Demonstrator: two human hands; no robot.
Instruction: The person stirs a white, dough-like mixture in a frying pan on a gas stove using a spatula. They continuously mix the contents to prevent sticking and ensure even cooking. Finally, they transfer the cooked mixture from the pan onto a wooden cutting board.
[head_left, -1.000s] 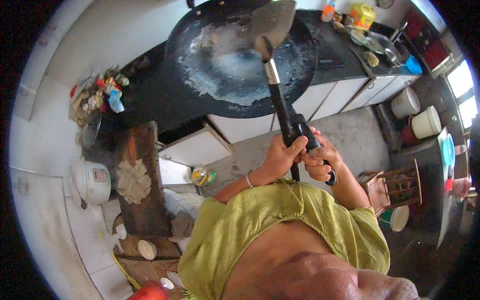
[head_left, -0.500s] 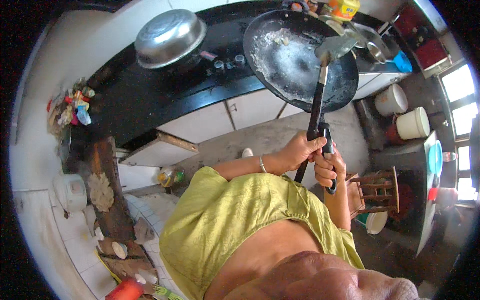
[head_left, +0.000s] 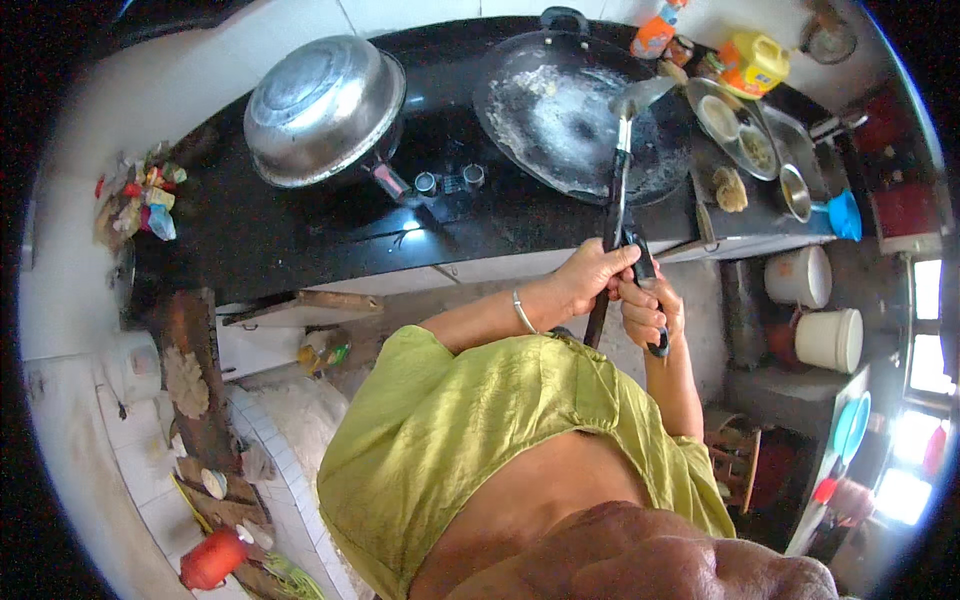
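My left hand [head_left: 590, 277], with a bracelet on its wrist, is closed round the long black handle of a spatula [head_left: 620, 185]. The spatula's metal blade lies over the right side of a big black wok [head_left: 560, 130]. White residue coats much of the wok's inside, mostly on its left. Closed on the wok's long black handle, my right hand [head_left: 648, 308] sits just right of my left, and the two nearly touch. The wok is over the right part of the black counter [head_left: 300, 235]; whether it rests there I cannot tell.
Left of the wok stands an upturned metal basin [head_left: 325, 110], near two stove knobs [head_left: 450, 181]. To the right are a metal tray [head_left: 735, 130], a sponge-like lump [head_left: 730, 189], a yellow jug [head_left: 752, 65] and a blue scoop [head_left: 843, 214]. White buckets [head_left: 828, 338] stand farther right.
The wok, with the spatula over it, has moved away from me, from across the counter's front edge to farther over the counter. Both hands keep their grips. The view has shifted.
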